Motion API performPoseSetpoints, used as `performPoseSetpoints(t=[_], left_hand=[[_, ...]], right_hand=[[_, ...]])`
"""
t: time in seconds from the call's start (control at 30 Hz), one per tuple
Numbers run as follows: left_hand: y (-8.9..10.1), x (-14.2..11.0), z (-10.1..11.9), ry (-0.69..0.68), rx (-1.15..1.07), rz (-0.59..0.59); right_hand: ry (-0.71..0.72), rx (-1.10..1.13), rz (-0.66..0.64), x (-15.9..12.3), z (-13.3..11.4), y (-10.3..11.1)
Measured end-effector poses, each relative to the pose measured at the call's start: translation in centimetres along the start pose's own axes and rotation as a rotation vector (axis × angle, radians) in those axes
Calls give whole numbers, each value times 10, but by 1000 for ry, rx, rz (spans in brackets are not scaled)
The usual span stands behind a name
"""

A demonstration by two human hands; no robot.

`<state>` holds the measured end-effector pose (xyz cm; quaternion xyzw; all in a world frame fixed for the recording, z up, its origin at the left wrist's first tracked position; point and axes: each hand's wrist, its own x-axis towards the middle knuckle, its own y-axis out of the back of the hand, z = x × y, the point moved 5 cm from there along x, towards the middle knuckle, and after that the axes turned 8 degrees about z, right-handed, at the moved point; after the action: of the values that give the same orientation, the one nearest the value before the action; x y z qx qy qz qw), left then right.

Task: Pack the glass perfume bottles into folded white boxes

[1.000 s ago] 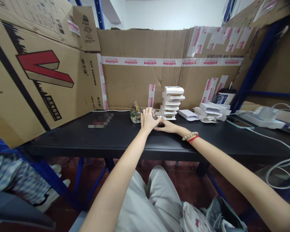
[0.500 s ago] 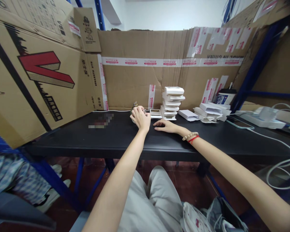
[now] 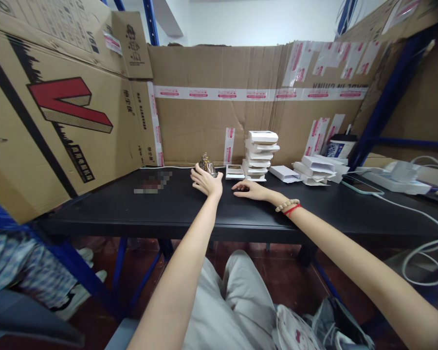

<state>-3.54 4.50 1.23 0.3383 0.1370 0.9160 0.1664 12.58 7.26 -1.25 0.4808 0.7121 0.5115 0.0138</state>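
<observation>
Just in front of a small cluster of shiny gold and silver pieces [image 3: 207, 164], my left hand [image 3: 207, 183] hovers or rests with its fingers spread. The hand hides the lower part of the cluster, and the kind of the pieces is too small to tell. My right hand [image 3: 252, 190] lies on the black table [image 3: 175, 206], thumb and index finger apart, nothing visible in it. Beyond it stands a stack of white boxes [image 3: 260, 156]. A flat white box with a dark window [image 3: 235, 171] lies beside the stack's left side.
A single white box [image 3: 285, 173] and a loose pile of white boxes [image 3: 316, 169] lie to the right. Behind them is a lidded cup [image 3: 341, 145]. A phone [image 3: 361, 184], power strip [image 3: 397, 180] and white cable sit farther right. Cardboard walls [image 3: 211, 116] enclose the back and left.
My left hand has drawn back slightly toward me and to the left, and its fingers have spread. More of the shiny cluster now shows behind it. My right hand has stayed put.
</observation>
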Motion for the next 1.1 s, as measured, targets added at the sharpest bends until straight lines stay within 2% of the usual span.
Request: performPoseSetpoints(t=[0.17,0.57,0.93,1.1], left_hand=[[-4,0,-4,92,-29,-81],[-4,-4,-3,100,17,-79],[-8,-2,-5,59,58,-104],[-12,-4,-5,-70,136,-169]], right_hand=[[3,8,-3,0,0,0],[7,-1,-6,1,0,0],[2,5,-5,0,-1,0],[2,0,-15,1,1,0]])
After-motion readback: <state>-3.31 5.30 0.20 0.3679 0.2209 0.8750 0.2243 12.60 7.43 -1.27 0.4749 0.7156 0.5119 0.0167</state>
